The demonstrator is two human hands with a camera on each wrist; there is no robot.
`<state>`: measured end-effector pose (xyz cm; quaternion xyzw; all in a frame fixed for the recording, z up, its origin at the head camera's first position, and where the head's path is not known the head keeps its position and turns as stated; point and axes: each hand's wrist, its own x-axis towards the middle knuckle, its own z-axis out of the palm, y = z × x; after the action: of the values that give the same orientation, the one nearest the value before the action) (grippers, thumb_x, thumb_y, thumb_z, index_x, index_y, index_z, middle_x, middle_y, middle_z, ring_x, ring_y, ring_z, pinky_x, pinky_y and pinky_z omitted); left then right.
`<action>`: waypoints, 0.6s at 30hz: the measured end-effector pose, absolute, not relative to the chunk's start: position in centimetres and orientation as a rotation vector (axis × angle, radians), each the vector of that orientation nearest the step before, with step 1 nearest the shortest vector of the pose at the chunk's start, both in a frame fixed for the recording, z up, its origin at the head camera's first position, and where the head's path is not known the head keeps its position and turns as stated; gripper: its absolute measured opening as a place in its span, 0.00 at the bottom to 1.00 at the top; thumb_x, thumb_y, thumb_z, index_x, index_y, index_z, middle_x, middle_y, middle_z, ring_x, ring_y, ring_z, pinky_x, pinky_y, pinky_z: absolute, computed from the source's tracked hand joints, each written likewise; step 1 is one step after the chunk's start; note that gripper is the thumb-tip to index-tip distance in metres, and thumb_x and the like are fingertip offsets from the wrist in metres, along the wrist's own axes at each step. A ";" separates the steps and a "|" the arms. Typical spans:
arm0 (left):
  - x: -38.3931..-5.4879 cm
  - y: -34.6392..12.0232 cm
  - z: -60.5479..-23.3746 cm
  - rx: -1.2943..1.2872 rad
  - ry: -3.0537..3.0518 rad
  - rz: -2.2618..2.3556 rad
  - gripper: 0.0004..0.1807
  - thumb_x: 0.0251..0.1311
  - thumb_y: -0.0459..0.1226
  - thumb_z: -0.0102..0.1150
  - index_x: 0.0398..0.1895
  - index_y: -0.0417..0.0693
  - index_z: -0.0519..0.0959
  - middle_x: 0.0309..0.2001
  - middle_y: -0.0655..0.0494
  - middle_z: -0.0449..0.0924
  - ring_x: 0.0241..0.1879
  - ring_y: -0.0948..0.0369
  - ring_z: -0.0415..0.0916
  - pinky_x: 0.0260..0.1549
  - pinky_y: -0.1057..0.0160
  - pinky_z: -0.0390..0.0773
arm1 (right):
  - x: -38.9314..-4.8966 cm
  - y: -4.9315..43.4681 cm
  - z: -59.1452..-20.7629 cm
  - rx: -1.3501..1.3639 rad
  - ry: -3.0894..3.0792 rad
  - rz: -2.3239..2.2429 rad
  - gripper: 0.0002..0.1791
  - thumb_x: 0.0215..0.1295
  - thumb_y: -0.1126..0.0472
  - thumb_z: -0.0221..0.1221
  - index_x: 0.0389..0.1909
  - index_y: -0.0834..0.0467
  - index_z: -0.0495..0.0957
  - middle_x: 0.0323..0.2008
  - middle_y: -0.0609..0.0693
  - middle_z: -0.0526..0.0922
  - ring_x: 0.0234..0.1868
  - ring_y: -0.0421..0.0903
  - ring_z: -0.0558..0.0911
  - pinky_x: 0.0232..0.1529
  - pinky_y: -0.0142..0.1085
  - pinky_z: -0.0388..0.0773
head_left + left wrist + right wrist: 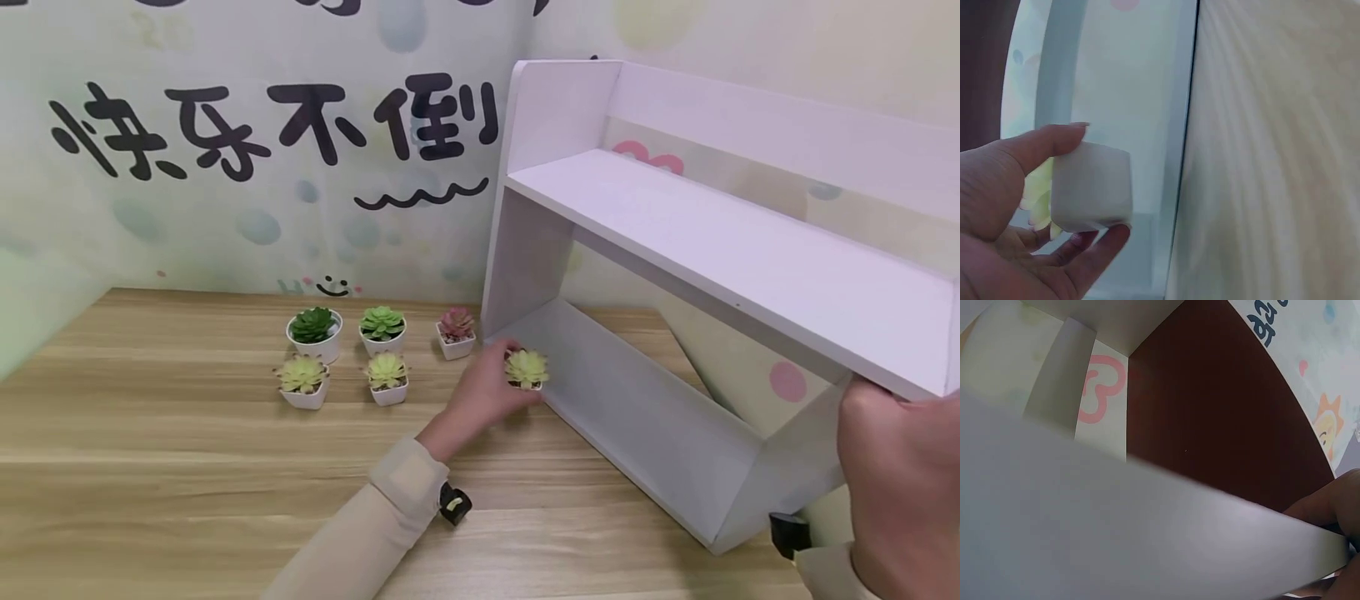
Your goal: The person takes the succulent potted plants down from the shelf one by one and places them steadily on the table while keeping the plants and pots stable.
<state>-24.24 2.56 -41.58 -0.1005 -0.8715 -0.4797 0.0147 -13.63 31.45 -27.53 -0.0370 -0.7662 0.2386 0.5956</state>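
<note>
My left hand (487, 390) pinches a potted succulent (527, 368) with pale yellow-green leaves, just in front of the left end of the white desktop shelf (645, 392). In the left wrist view, thumb and fingers hold opposite sides of its square white pot (1092, 187). At the shelf's right end, my right hand (900, 467) grips the side panel just under the upper board. The right wrist view shows part of that hand (1338, 506) curled around the panel's edge; its other fingers are hidden. The shelf stands angled on the wooden table.
Left of the shelf, several potted succulents stand in two rows: dark green (313, 327), bright green (382, 323) and reddish (456, 325) behind, pale green (302, 377) and another pale one (387, 372) in front. A printed wall (315, 225) rises behind the table (187, 467).
</note>
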 end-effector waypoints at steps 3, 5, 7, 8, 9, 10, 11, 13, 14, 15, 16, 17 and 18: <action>-24.3 1.9 -41.3 -0.276 -2.729 -1.473 0.40 0.46 0.41 0.80 0.62 0.42 0.71 0.56 0.45 0.79 0.56 0.49 0.78 0.60 0.50 0.78 | -13.6 31.4 -27.7 -0.073 -1.783 0.563 0.28 0.62 0.63 0.47 0.54 0.28 0.76 0.41 0.11 0.70 0.38 0.18 0.67 0.41 0.17 0.58; -24.2 1.6 -41.0 -0.236 -2.750 -1.444 0.40 0.47 0.43 0.80 0.63 0.43 0.70 0.56 0.44 0.80 0.55 0.49 0.78 0.59 0.49 0.78 | -13.5 31.4 -27.8 -0.076 -1.791 0.551 0.29 0.62 0.63 0.47 0.54 0.27 0.76 0.41 0.10 0.68 0.38 0.17 0.66 0.40 0.17 0.57; -24.3 1.3 -40.7 -0.196 -2.774 -1.397 0.41 0.47 0.44 0.80 0.63 0.43 0.70 0.56 0.44 0.80 0.55 0.48 0.79 0.58 0.49 0.78 | -13.5 31.4 -27.8 -0.076 -1.794 0.548 0.29 0.62 0.63 0.47 0.55 0.28 0.76 0.41 0.10 0.68 0.39 0.17 0.66 0.40 0.17 0.57; -24.3 1.1 -40.6 -0.177 -2.785 -1.370 0.41 0.47 0.45 0.80 0.63 0.43 0.70 0.56 0.44 0.80 0.55 0.48 0.79 0.58 0.49 0.79 | -13.6 31.4 -27.8 -0.075 -1.790 0.547 0.29 0.61 0.63 0.47 0.55 0.27 0.75 0.42 0.11 0.68 0.39 0.17 0.66 0.41 0.17 0.57; -24.3 0.9 -40.5 -0.164 -2.791 -1.346 0.41 0.47 0.45 0.80 0.63 0.43 0.70 0.56 0.44 0.80 0.55 0.48 0.79 0.57 0.48 0.79 | -13.6 31.4 -27.8 -0.073 -1.788 0.545 0.30 0.61 0.64 0.46 0.56 0.27 0.75 0.42 0.10 0.68 0.39 0.17 0.66 0.41 0.16 0.57; -24.3 0.8 -40.4 -0.150 -2.800 -1.321 0.42 0.47 0.46 0.80 0.63 0.42 0.70 0.56 0.44 0.80 0.55 0.48 0.79 0.57 0.48 0.79 | -13.6 31.4 -27.8 -0.066 -1.787 0.544 0.31 0.61 0.64 0.46 0.56 0.27 0.75 0.42 0.10 0.68 0.40 0.17 0.66 0.41 0.16 0.57; -24.4 0.6 -40.4 -0.138 -2.805 -1.301 0.42 0.46 0.45 0.80 0.63 0.42 0.70 0.57 0.44 0.79 0.56 0.47 0.78 0.57 0.48 0.79 | -13.6 31.4 -27.8 -0.060 -1.786 0.546 0.31 0.61 0.65 0.46 0.56 0.27 0.75 0.42 0.10 0.68 0.40 0.17 0.66 0.41 0.16 0.57; -24.4 0.4 -40.3 -0.120 -2.815 -1.270 0.42 0.46 0.45 0.80 0.63 0.40 0.70 0.58 0.42 0.78 0.58 0.47 0.77 0.59 0.48 0.78 | -13.7 31.6 -27.8 -0.049 -1.786 0.549 0.32 0.60 0.66 0.45 0.56 0.26 0.74 0.41 0.09 0.67 0.39 0.17 0.66 0.41 0.16 0.57; -24.4 0.2 -40.3 -0.112 -2.817 -1.265 0.43 0.46 0.45 0.80 0.63 0.39 0.70 0.59 0.41 0.78 0.59 0.47 0.77 0.60 0.48 0.77 | -13.7 31.6 -27.8 -0.049 -1.784 0.553 0.33 0.60 0.66 0.45 0.55 0.26 0.74 0.41 0.09 0.67 0.39 0.17 0.66 0.41 0.16 0.57; -24.4 0.1 -40.3 -0.102 -2.822 -1.262 0.43 0.46 0.44 0.80 0.63 0.37 0.70 0.60 0.40 0.77 0.60 0.46 0.76 0.61 0.47 0.77 | -13.8 31.7 -27.9 -0.060 -1.779 0.562 0.33 0.59 0.66 0.44 0.55 0.27 0.75 0.40 0.10 0.67 0.39 0.17 0.66 0.41 0.16 0.57; -24.5 0.0 -40.3 -0.089 -2.829 -1.253 0.43 0.47 0.44 0.80 0.63 0.36 0.70 0.60 0.39 0.77 0.60 0.46 0.76 0.62 0.47 0.76 | -13.8 31.7 -27.9 -0.063 -1.780 0.563 0.33 0.59 0.67 0.44 0.55 0.27 0.75 0.40 0.10 0.67 0.39 0.18 0.66 0.41 0.17 0.57; -24.5 -0.1 -40.4 -0.077 -2.834 -1.251 0.43 0.47 0.44 0.80 0.63 0.35 0.69 0.60 0.39 0.77 0.60 0.45 0.76 0.62 0.47 0.77 | -13.8 31.8 -27.9 -0.066 -1.780 0.563 0.33 0.59 0.67 0.44 0.55 0.27 0.75 0.40 0.10 0.67 0.38 0.18 0.66 0.41 0.17 0.57; -24.5 -0.1 -40.5 -0.066 -2.839 -1.245 0.43 0.47 0.44 0.80 0.63 0.34 0.69 0.59 0.38 0.77 0.59 0.45 0.77 0.61 0.47 0.77 | -13.9 31.8 -27.9 -0.070 -1.778 0.563 0.34 0.58 0.67 0.44 0.56 0.27 0.75 0.40 0.10 0.67 0.38 0.18 0.66 0.41 0.17 0.57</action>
<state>-24.49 -0.12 -40.48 -0.0214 -0.9154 -0.4015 0.0204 -13.85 31.82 -27.90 -0.0302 -0.7656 0.2422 0.5952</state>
